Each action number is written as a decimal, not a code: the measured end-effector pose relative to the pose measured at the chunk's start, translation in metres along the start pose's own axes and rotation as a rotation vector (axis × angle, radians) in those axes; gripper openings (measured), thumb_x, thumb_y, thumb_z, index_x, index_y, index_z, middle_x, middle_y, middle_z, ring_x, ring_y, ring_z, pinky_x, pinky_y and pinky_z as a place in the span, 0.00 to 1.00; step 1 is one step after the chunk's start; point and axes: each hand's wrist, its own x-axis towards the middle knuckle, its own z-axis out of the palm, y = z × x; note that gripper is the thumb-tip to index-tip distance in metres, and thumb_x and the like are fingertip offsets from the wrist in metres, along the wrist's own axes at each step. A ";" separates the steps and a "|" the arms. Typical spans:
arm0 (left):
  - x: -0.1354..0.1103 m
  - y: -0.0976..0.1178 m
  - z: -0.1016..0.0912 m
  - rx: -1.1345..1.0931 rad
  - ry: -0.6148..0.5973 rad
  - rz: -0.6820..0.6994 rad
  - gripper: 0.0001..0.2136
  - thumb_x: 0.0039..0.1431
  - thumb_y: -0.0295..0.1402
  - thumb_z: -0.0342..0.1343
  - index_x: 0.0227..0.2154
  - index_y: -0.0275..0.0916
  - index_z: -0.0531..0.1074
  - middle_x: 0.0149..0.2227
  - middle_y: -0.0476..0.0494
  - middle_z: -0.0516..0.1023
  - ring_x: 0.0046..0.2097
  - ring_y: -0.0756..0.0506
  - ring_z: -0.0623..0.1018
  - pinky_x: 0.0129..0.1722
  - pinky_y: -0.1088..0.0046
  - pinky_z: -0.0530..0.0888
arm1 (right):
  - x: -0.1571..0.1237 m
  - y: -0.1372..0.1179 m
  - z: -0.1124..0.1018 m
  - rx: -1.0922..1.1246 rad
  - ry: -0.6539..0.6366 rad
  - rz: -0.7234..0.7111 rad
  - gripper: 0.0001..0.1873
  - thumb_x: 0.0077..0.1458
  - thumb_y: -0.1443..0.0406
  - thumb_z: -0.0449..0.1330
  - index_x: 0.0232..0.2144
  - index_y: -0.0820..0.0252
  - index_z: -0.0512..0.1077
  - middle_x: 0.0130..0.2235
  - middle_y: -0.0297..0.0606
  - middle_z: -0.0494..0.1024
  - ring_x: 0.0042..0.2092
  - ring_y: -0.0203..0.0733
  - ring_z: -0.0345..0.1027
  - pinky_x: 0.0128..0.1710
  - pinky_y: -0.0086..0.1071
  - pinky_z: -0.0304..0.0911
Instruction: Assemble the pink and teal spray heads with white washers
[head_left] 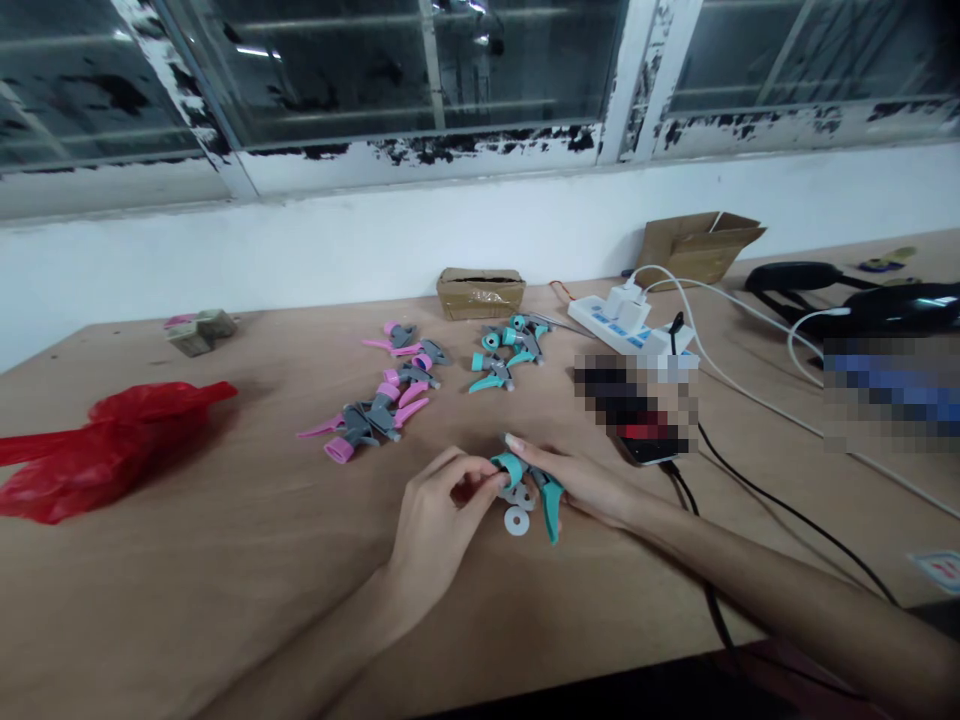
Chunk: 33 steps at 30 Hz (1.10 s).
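The right hand grips a blue-green spray top over the table, its open end facing the left hand, likely so those fingers, holding I cannot tell what, can reach in, with white rings close by.

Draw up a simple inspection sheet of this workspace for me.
Surface: brown tabletop.
Work pieces: teal-and-gray spray head in hand; white washers by it; pink-and-gray spray heads and more teal ones lie farther back.
Clutter: red plastic bag, phone-like device (blurred), cardboard boxes.
Hands: right hand holds the spray head; left hand has fingertips at its collar, contents hidden.
Cables: white cables near a power strip; black cables at right.
Surroundings: white wall, windows with patchy frames.
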 end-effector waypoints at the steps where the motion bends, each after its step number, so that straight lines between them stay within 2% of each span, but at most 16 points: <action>1: 0.000 0.000 0.001 -0.009 -0.015 -0.025 0.05 0.56 0.32 0.55 0.26 0.39 0.72 0.26 0.51 0.70 0.27 0.51 0.70 0.28 0.75 0.66 | 0.001 0.001 0.000 0.012 -0.003 0.001 0.20 0.53 0.49 0.55 0.25 0.61 0.70 0.21 0.31 0.70 0.20 0.31 0.64 0.15 0.23 0.60; 4: -0.002 0.000 0.003 -0.047 -0.021 -0.060 0.06 0.57 0.33 0.53 0.27 0.39 0.72 0.28 0.50 0.71 0.29 0.51 0.71 0.30 0.74 0.67 | 0.003 0.003 -0.001 0.048 -0.008 -0.006 0.20 0.52 0.49 0.56 0.26 0.62 0.69 0.21 0.31 0.71 0.19 0.30 0.63 0.15 0.22 0.61; 7: -0.004 -0.001 0.003 -0.045 0.024 -0.031 0.06 0.57 0.33 0.53 0.28 0.39 0.72 0.29 0.50 0.72 0.29 0.51 0.71 0.29 0.76 0.67 | 0.003 0.003 0.000 0.031 -0.020 -0.010 0.22 0.52 0.48 0.55 0.27 0.62 0.68 0.21 0.31 0.71 0.17 0.30 0.64 0.14 0.23 0.61; 12: -0.004 -0.006 0.002 0.004 0.049 0.027 0.06 0.57 0.33 0.53 0.29 0.39 0.72 0.29 0.49 0.71 0.30 0.51 0.71 0.31 0.76 0.68 | -0.002 -0.002 0.004 -0.195 0.039 -0.076 0.22 0.55 0.48 0.51 0.27 0.61 0.65 0.16 0.27 0.68 0.13 0.30 0.62 0.10 0.22 0.57; 14: -0.002 -0.008 0.002 -0.046 -0.008 -0.037 0.06 0.57 0.33 0.53 0.29 0.39 0.72 0.29 0.49 0.71 0.29 0.51 0.72 0.30 0.76 0.68 | -0.004 -0.001 0.003 -0.319 0.092 -0.139 0.20 0.55 0.49 0.52 0.28 0.60 0.64 0.16 0.27 0.68 0.14 0.30 0.63 0.11 0.21 0.57; 18: 0.005 -0.012 0.003 -0.335 -0.136 -0.235 0.06 0.54 0.33 0.54 0.28 0.37 0.72 0.27 0.50 0.71 0.25 0.52 0.72 0.28 0.76 0.70 | -0.005 0.003 0.002 -0.460 0.146 -0.225 0.17 0.56 0.51 0.52 0.35 0.59 0.66 0.19 0.27 0.69 0.14 0.30 0.63 0.10 0.20 0.57; 21: 0.007 -0.014 0.005 -0.458 -0.147 -0.319 0.07 0.53 0.34 0.55 0.27 0.36 0.72 0.24 0.51 0.72 0.24 0.53 0.71 0.27 0.77 0.70 | -0.005 0.004 0.003 -0.489 0.158 -0.228 0.17 0.57 0.51 0.51 0.37 0.58 0.65 0.20 0.27 0.70 0.14 0.30 0.63 0.10 0.20 0.57; 23: 0.007 -0.015 0.006 -0.487 -0.131 -0.328 0.07 0.53 0.34 0.55 0.26 0.36 0.72 0.24 0.51 0.71 0.22 0.53 0.70 0.25 0.77 0.69 | -0.006 0.003 0.005 -0.499 0.165 -0.225 0.17 0.57 0.51 0.51 0.37 0.57 0.65 0.22 0.28 0.71 0.14 0.30 0.64 0.10 0.21 0.58; 26: 0.006 -0.017 0.007 -0.465 -0.095 -0.252 0.07 0.53 0.34 0.55 0.24 0.36 0.71 0.24 0.51 0.69 0.22 0.53 0.70 0.23 0.78 0.69 | -0.008 0.001 0.009 -0.526 0.182 -0.239 0.17 0.57 0.51 0.50 0.38 0.57 0.65 0.23 0.29 0.71 0.15 0.30 0.64 0.11 0.21 0.59; 29: 0.004 -0.018 0.004 -0.326 -0.052 -0.093 0.07 0.56 0.34 0.53 0.26 0.37 0.72 0.27 0.50 0.67 0.24 0.53 0.71 0.25 0.78 0.71 | -0.012 -0.003 0.009 -0.603 0.206 -0.252 0.18 0.58 0.51 0.49 0.40 0.58 0.65 0.24 0.31 0.72 0.16 0.30 0.64 0.13 0.23 0.60; 33: 0.005 -0.021 -0.007 -0.143 -0.015 0.067 0.08 0.60 0.35 0.51 0.33 0.40 0.75 0.32 0.48 0.69 0.29 0.52 0.73 0.28 0.77 0.73 | -0.011 -0.012 0.001 -0.753 0.340 -0.295 0.22 0.55 0.50 0.52 0.45 0.57 0.64 0.36 0.38 0.75 0.17 0.29 0.63 0.17 0.26 0.62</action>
